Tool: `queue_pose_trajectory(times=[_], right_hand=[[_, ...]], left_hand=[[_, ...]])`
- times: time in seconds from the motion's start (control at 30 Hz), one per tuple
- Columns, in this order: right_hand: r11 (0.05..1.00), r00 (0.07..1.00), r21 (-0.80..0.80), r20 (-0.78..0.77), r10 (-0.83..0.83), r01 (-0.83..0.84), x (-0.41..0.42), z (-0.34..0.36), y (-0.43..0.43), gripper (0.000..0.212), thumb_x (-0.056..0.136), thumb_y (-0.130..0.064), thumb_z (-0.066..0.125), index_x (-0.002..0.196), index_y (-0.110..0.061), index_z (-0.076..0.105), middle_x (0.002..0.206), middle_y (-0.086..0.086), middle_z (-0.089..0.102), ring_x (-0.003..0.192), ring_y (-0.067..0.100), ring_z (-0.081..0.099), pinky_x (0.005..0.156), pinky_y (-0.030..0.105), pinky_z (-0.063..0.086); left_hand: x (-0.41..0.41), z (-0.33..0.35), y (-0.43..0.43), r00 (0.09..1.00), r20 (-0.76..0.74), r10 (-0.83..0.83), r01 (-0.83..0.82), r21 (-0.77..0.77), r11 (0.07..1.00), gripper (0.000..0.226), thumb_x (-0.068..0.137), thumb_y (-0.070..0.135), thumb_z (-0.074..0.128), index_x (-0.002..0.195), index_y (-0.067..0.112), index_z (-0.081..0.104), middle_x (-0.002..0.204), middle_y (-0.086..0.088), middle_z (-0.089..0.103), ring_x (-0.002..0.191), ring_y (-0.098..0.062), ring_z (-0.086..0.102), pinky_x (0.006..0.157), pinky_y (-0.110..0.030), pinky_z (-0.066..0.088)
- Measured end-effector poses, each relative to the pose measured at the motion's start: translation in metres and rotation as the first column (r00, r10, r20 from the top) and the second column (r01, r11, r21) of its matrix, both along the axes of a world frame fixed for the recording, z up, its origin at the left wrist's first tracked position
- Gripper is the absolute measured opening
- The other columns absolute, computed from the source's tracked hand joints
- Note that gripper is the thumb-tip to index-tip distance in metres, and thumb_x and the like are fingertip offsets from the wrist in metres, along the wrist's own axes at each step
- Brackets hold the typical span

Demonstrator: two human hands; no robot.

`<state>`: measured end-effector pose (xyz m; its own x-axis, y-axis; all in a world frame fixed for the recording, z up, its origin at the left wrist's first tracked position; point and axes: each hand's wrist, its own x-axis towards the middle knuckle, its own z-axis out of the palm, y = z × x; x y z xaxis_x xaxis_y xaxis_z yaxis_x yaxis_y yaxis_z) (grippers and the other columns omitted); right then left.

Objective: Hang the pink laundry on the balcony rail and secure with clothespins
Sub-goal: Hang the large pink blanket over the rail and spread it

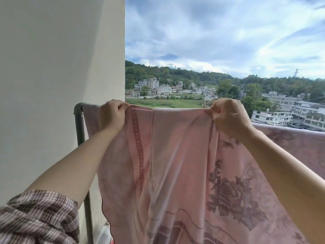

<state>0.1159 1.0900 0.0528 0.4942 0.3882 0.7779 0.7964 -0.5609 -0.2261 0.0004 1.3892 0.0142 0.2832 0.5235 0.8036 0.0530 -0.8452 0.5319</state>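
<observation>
Background: a clouded blue sky (219, 32), a wooded hillside (175, 73) with pale multi-storey houses (158, 88), and a green field (167, 103) below them. Left: a plain white wall (52, 67).

Foreground: a grey balcony rail (78, 111), visible as a pipe elbow and an upright post just beside the wall; its horizontal run is hidden under cloth.

Centre: the pink laundry (175, 155), a thin sheet with a dotted stripe band near its left edge and a large dark rose print lower right. It hangs in loose vertical folds, its upper edge drawn taut at about the height of the rail top.

Left grip (112, 114): fingers curled over, pinching the upper edge of the sheet near the striped band. The forearm is bare, with a checked sleeve (35, 217) pushed up at the lower left corner.

Right grip (228, 117): fingers curled tight round a gathered bunch of the same upper edge, further right.

Right: more pink flowered cloth (290, 143) lies over the rail behind the right forearm; whether it is part of the same sheet cannot be told. Another strip of pink cloth (90, 120) hangs from the rail beside the elbow.
</observation>
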Motion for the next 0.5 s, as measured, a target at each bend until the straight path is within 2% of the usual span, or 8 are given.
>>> queue_pose_trajectory(times=[0.1, 0.17, 0.23, 0.3, 0.33, 0.43, 0.5], right_hand=[[0.974, 0.977, 0.091, 0.03, -0.21, 0.206, 0.002, -0.001, -0.022, 0.014, 0.076, -0.003, 0.056, 0.063, -0.002, 0.06, 0.065, 0.011, 0.061, 0.064, 0.031, 0.057, 0.055, 0.029, 0.042], [0.945, 0.956, 0.162, 0.033, -0.292, 0.283, -0.003, -0.002, -0.029, 0.013, 0.075, -0.003, 0.055, 0.064, 0.0, 0.06, 0.067, 0.009, 0.058, 0.067, 0.028, 0.051, 0.065, 0.032, 0.042], [0.918, 0.94, 0.217, 0.008, -0.341, 0.331, -0.006, -0.001, -0.028, 0.016, 0.077, -0.005, 0.055, 0.063, -0.001, 0.061, 0.067, 0.009, 0.056, 0.068, 0.027, 0.049, 0.072, 0.036, 0.043], [0.912, 0.935, 0.211, -0.035, -0.353, 0.352, -0.008, 0.0, -0.02, 0.011, 0.073, -0.004, 0.053, 0.067, -0.001, 0.061, 0.069, 0.011, 0.058, 0.072, 0.031, 0.055, 0.077, 0.039, 0.045], [0.924, 0.944, 0.194, -0.05, -0.325, 0.329, -0.01, 0.001, -0.013, 0.011, 0.071, -0.002, 0.053, 0.075, -0.002, 0.063, 0.077, 0.011, 0.062, 0.08, 0.032, 0.057, 0.081, 0.041, 0.045], [0.994, 0.997, 0.077, -0.011, -0.072, 0.073, -0.026, 0.001, 0.02, 0.036, 0.074, -0.002, 0.056, 0.109, -0.008, 0.064, 0.114, 0.004, 0.063, 0.11, 0.021, 0.052, 0.1, 0.038, 0.036], [0.992, 0.995, -0.082, 0.031, 0.097, -0.094, -0.041, -0.003, 0.047, 0.03, 0.084, -0.017, 0.059, 0.113, -0.011, 0.064, 0.12, 0.0, 0.061, 0.115, 0.016, 0.051, 0.102, 0.036, 0.035]], left_hand=[[-0.01, 0.005, 0.02, 0.981, 0.047, 0.191, -0.184, -0.114, 0.976, 0.031, 0.096, 0.027, 0.047, 0.101, 0.006, 0.069, 0.106, -0.015, 0.07, 0.099, -0.034, 0.062, 0.084, -0.034, 0.043], [-0.019, 0.008, 0.039, 0.951, 0.115, 0.288, -0.247, -0.279, 0.928, 0.032, 0.097, 0.022, 0.044, 0.106, 0.0, 0.065, 0.112, -0.021, 0.066, 0.105, -0.039, 0.058, 0.088, -0.037, 0.043], [-0.023, 0.009, 0.051, 0.932, 0.112, 0.345, -0.281, -0.38, 0.881, 0.032, 0.097, 0.019, 0.044, 0.108, -0.003, 0.064, 0.115, -0.024, 0.064, 0.107, -0.04, 0.057, 0.089, -0.039, 0.041], [-0.022, 0.006, 0.05, 0.953, 0.08, 0.293, -0.254, -0.319, 0.913, 0.029, 0.095, 0.021, 0.044, 0.104, 0.003, 0.064, 0.112, -0.022, 0.065, 0.105, -0.04, 0.056, 0.089, -0.04, 0.042], [-0.022, 0.005, 0.046, 0.963, 0.063, 0.263, -0.24, -0.244, 0.939, 0.028, 0.093, 0.024, 0.043, 0.102, 0.008, 0.064, 0.109, -0.019, 0.066, 0.104, -0.039, 0.057, 0.09, -0.041, 0.042], [-0.018, -0.002, 0.025, 0.971, 0.002, 0.239, -0.239, 0.02, 0.971, 0.034, 0.091, 0.032, 0.038, 0.108, 0.018, 0.063, 0.111, -0.012, 0.068, 0.108, -0.035, 0.057, 0.1, -0.042, 0.036], [-0.015, -0.007, 0.001, 0.99, -0.038, 0.134, -0.128, 0.144, 0.981, 0.041, 0.091, 0.035, 0.038, 0.116, 0.014, 0.063, 0.118, -0.01, 0.065, 0.116, -0.03, 0.054, 0.102, -0.038, 0.032]])
